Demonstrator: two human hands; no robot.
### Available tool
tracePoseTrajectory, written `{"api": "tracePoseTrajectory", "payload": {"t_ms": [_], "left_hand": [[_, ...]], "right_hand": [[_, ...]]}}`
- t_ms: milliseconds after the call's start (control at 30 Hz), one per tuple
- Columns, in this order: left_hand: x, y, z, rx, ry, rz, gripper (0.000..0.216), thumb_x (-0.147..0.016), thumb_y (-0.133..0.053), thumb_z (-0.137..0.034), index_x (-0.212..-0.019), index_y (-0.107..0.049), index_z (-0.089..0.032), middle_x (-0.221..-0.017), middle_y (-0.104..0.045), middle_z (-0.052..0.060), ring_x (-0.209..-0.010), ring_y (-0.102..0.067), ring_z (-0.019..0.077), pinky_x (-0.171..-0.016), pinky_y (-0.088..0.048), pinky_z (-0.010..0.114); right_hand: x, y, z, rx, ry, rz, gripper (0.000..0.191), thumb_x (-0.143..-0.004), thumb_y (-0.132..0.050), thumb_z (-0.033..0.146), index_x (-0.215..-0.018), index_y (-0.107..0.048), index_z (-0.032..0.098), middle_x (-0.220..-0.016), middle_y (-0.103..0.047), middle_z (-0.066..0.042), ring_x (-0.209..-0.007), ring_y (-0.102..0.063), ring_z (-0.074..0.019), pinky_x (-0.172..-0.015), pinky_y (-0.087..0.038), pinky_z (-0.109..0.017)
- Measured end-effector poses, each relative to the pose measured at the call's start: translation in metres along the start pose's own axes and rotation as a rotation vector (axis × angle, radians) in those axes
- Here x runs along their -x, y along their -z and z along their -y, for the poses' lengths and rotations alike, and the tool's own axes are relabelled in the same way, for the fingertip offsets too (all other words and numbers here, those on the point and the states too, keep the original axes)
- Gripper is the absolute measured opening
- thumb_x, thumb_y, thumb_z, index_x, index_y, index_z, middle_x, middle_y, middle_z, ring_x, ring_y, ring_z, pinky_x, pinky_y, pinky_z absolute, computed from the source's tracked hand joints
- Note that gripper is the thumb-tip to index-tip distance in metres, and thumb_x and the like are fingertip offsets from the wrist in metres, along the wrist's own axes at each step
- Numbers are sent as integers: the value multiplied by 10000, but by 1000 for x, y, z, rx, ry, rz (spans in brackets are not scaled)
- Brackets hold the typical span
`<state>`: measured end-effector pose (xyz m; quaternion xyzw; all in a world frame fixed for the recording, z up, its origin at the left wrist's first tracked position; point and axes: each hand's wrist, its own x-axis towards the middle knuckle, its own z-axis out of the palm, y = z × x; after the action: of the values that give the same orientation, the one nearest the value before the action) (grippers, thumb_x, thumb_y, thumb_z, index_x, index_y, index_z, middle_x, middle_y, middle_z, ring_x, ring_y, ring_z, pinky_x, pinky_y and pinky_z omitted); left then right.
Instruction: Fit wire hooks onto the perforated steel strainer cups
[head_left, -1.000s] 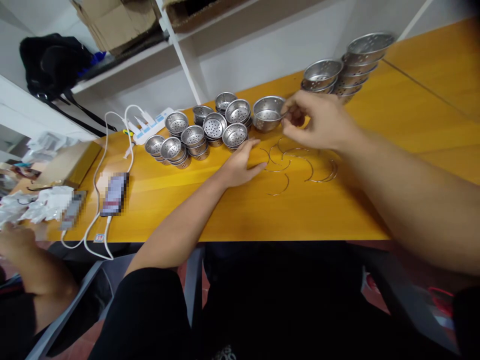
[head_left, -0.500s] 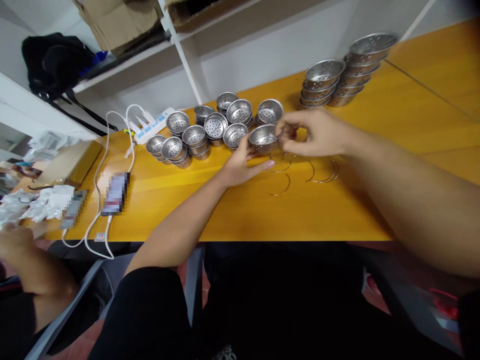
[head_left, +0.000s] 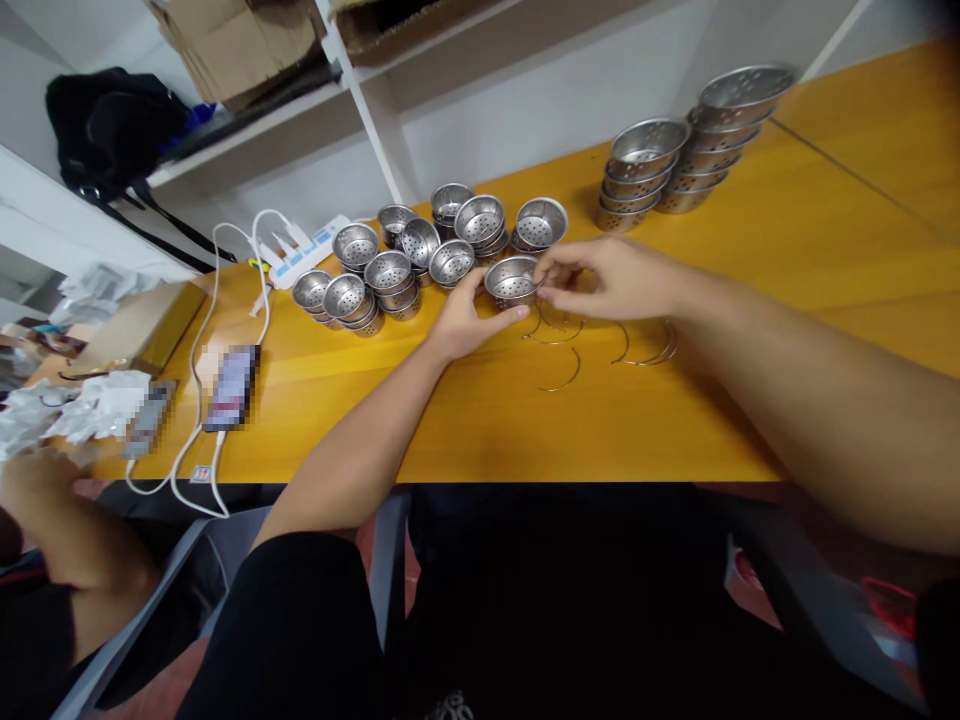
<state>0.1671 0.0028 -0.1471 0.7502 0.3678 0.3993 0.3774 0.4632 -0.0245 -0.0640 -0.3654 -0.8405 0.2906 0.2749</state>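
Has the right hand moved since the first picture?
Yes: judged against the white power strip, the right hand has moved leftward, closer to the strip, and lower in view.

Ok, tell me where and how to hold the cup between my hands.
Take the cup by its outer wall, probably best from the left: it is round, mouth facing up, so the left hand can curve around it; the right hand is at the opposite side.

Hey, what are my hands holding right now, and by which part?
A perforated metal cup: the right hand grips its right rim; the left hand curves around its left side.
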Motion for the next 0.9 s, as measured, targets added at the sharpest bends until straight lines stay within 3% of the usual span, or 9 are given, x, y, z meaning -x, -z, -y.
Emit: {"api": "tracePoseTrajectory", "payload": {"t_ms": [233, 467, 633, 733, 833, 900], "left_hand": [[-1, 3, 1, -23, 36, -42, 943, -896, -1113, -722, -1549, -688, -191, -1659, -859, 252, -1556, -843, 432, -1449, -631, 679], [-2, 4, 2, -22, 20, -51, 852, -893, -1115, -623, -1513, -679, -233, -1618, -885, 200, -1534, -856, 398, -1469, -635, 670], [-6, 2, 16, 78, 17, -66, 920, -900, -1082, -639, -1588, -606, -256, -1714, -811, 219, -1626, -815, 427, -1552, -559, 741], [-7, 4, 19, 103, 61, -88, 1022, -910, -1082, -629, -1709, -539, -295, -1826, -726, 216, -1720, -757, 439, -1565, -545, 745], [-7, 7, 18, 102, 54, -86, 1108, -901, -1109, -619, -1788, -506, -341, -1924, -642, 198, -1783, -701, 450, -1567, -548, 742], [-6, 8, 18, 92, 50, -67, 1085, -896, -1113, -657, -1749, -537, -315, -1872, -676, 202, -1761, -712, 461, -1565, -543, 761]], "right_hand": [[-4, -10, -10, -7, 33, -46, 343, -1072, -799, 644, -1215, -798, 332, -1084, -906, -113, -980, -849, -390, -1021, -742, -676], [-3, -13, -14, -6, 7, -27, 354, -1112, -797, 665, -1290, -848, 363, -1125, -926, -100, -1008, -863, -397, -1059, -756, -689], [-2, -5, -10, -26, -5, -50, 448, -1048, -903, 598, -1439, -831, 392, -1220, -931, -92, -1034, -840, -400, -1014, -737, -671], [-1, 9, -8, 33, -16, -88, 351, -1003, -933, 490, -1306, -832, 346, -1148, -915, -91, -987, -810, -372, -990, -700, -628], [1, 26, -12, 133, -81, 70, 200, -979, -944, 407, -1101, -820, 307, -979, -870, -60, -872, -778, -313, -899, -649, -530], [4, 36, -18, 208, -162, 224, 161, -988, -948, 361, -1041, -817, 284, -941, -869, -60, -822, -767, -285, -825, -610, -478]]}}
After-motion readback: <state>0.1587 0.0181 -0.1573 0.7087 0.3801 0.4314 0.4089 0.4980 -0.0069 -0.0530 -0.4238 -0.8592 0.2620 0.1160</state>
